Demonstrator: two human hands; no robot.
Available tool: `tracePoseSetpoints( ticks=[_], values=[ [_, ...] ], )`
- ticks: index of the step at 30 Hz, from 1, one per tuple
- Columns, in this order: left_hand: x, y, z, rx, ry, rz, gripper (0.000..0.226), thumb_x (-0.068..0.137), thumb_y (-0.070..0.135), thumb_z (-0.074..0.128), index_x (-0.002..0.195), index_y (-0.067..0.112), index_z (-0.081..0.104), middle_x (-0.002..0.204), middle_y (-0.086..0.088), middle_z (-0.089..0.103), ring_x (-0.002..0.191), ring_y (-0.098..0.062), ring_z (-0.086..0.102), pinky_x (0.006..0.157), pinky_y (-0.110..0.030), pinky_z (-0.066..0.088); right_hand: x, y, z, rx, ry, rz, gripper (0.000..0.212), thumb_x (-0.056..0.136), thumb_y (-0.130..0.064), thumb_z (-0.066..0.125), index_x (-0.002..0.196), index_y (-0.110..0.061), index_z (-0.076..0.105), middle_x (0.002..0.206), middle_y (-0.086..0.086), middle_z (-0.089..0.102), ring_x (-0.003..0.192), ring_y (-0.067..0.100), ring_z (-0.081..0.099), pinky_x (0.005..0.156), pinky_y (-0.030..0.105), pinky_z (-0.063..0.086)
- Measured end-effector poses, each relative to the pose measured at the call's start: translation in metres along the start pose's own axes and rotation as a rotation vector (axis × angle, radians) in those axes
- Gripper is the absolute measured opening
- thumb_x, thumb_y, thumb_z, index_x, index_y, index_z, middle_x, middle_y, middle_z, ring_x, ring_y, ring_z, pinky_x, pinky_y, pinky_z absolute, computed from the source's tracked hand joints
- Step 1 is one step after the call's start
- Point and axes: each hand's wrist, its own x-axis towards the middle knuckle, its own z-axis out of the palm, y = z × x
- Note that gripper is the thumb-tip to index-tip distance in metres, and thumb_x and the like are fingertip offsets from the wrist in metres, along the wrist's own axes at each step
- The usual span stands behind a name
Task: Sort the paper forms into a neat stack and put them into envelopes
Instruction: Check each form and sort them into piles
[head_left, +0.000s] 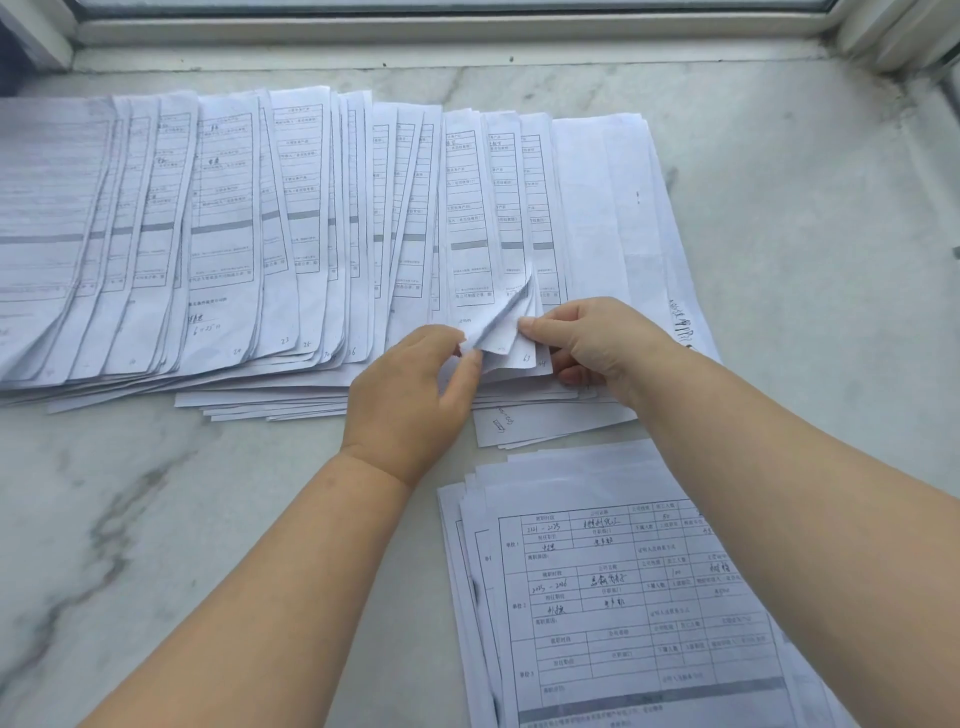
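Observation:
Many white printed paper forms (223, 234) lie fanned out in an overlapping row across the marble sill, their numbered lower corners showing. Near the row's right end, my left hand (410, 400) pinches the curled lower corner of one form (501, 325) and lifts it. My right hand (587, 343) pinches the same bunch of corners from the right, thumb on top. A second, looser stack of forms (623, 597) with handwritten entries lies close to me at the lower right, partly under my right forearm.
The marble sill (208, 519) stretches to the left and front of the papers. A white window frame (447, 26) runs along the far edge. Blank sheets (613, 208) lie at the right end of the row. No envelopes are in view.

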Motion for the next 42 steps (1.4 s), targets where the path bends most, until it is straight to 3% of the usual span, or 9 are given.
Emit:
tracePoseSetpoints(
  ticks=[6, 9, 12, 18, 21, 25, 32, 36, 42],
  values=[
    [0.002, 0.000, -0.004, -0.025, -0.005, -0.070, 0.034, 0.097, 0.037, 0.036, 0.066, 0.023, 0.035, 0.061, 0.004, 0.040, 0.061, -0.014, 0.041, 0.053, -0.031, 0.025, -0.002, 0.000, -0.001, 0.006, -0.024, 0.009, 0.014, 0.087, -0.028, 0.070, 0.081, -0.016, 0.067, 0.072, 0.004, 0.068, 0.053, 0.013, 0.056, 0.056, 0.025, 0.045],
    [0.000, 0.004, -0.007, -0.049, -0.118, -0.026, 0.031, 0.091, 0.051, 0.035, 0.094, 0.034, 0.062, 0.099, 0.016, 0.059, 0.089, -0.004, 0.053, 0.072, -0.023, 0.034, -0.010, -0.003, -0.005, 0.084, -0.056, -0.031, 0.016, 0.093, -0.031, 0.062, 0.093, -0.016, 0.066, 0.078, 0.003, 0.068, 0.057, 0.013, 0.057, 0.057, 0.024, 0.045],
    [-0.006, 0.007, -0.006, 0.164, -0.260, 0.112, 0.029, 0.094, 0.045, 0.049, 0.116, 0.034, 0.062, 0.134, 0.003, 0.043, 0.123, -0.014, 0.043, 0.088, -0.023, 0.032, -0.025, 0.000, -0.027, 0.144, 0.105, -0.096, 0.017, 0.096, -0.033, 0.056, 0.104, -0.020, 0.063, 0.091, -0.002, 0.072, 0.068, 0.013, 0.065, 0.060, 0.022, 0.048],
    [-0.002, 0.021, -0.010, 0.310, -0.410, 0.084, 0.034, 0.095, 0.029, 0.048, 0.129, 0.033, 0.051, 0.148, -0.007, 0.026, 0.139, -0.023, 0.023, 0.117, -0.035, 0.008, -0.069, 0.047, -0.101, 0.104, 0.473, -0.094, 0.009, 0.095, -0.020, 0.057, 0.088, -0.023, 0.062, 0.090, 0.003, 0.069, 0.068, 0.013, 0.061, 0.062, 0.024, 0.047],
    [-0.023, 0.025, -0.019, 0.176, -0.237, 0.195, 0.038, 0.092, 0.013, 0.055, 0.130, 0.018, 0.055, 0.149, -0.011, 0.032, 0.142, -0.028, 0.024, 0.118, -0.037, 0.013, -0.097, 0.090, -0.117, -0.063, 0.511, -0.012, 0.005, 0.091, -0.018, 0.061, 0.090, -0.021, 0.065, 0.094, 0.003, 0.069, 0.080, 0.018, 0.064, 0.075, 0.031, 0.050],
    [-0.098, 0.024, -0.032, -0.244, -0.086, -0.149, 0.043, 0.093, 0.006, 0.054, 0.135, 0.016, 0.048, 0.138, 0.004, 0.043, 0.131, -0.013, 0.038, 0.108, -0.020, 0.024, -0.133, 0.141, -0.117, -0.128, 0.537, 0.099, 0.007, 0.088, -0.018, 0.064, 0.094, -0.020, 0.068, 0.089, -0.003, 0.070, 0.094, 0.022, 0.066, 0.092, 0.043, 0.052],
    [-0.213, 0.003, -0.051, -0.897, -0.130, -0.918, 0.039, 0.096, -0.006, 0.043, 0.132, 0.007, 0.049, 0.131, -0.016, 0.055, 0.111, -0.025, 0.052, 0.094, -0.039, 0.040, -0.185, 0.207, -0.112, -0.210, 0.581, 0.293, 0.017, 0.090, -0.025, 0.060, 0.098, -0.014, 0.071, 0.089, 0.003, 0.072, 0.092, 0.027, 0.066, 0.091, 0.048, 0.052],
    [-0.229, 0.023, -0.044, -0.956, -0.206, -0.876, 0.042, 0.095, -0.004, 0.046, 0.133, 0.013, 0.048, 0.123, -0.003, 0.058, 0.114, -0.018, 0.053, 0.094, -0.037, 0.042, -0.204, 0.199, -0.067, -0.174, 0.553, 0.249, 0.028, 0.085, -0.036, 0.064, 0.104, -0.016, 0.061, 0.097, -0.004, 0.065, 0.096, 0.020, 0.062, 0.086, 0.035, 0.049],
    [-0.233, 0.047, -0.035, -0.956, -0.372, -0.719, 0.038, 0.089, 0.005, 0.057, 0.123, 0.022, 0.057, 0.108, 0.012, 0.070, 0.095, -0.008, 0.068, 0.081, -0.033, 0.054, -0.216, 0.182, -0.009, -0.168, 0.411, 0.136, 0.023, 0.083, -0.017, 0.064, 0.106, -0.019, 0.062, 0.101, -0.005, 0.066, 0.089, 0.014, 0.062, 0.070, 0.027, 0.046]
  ],
)
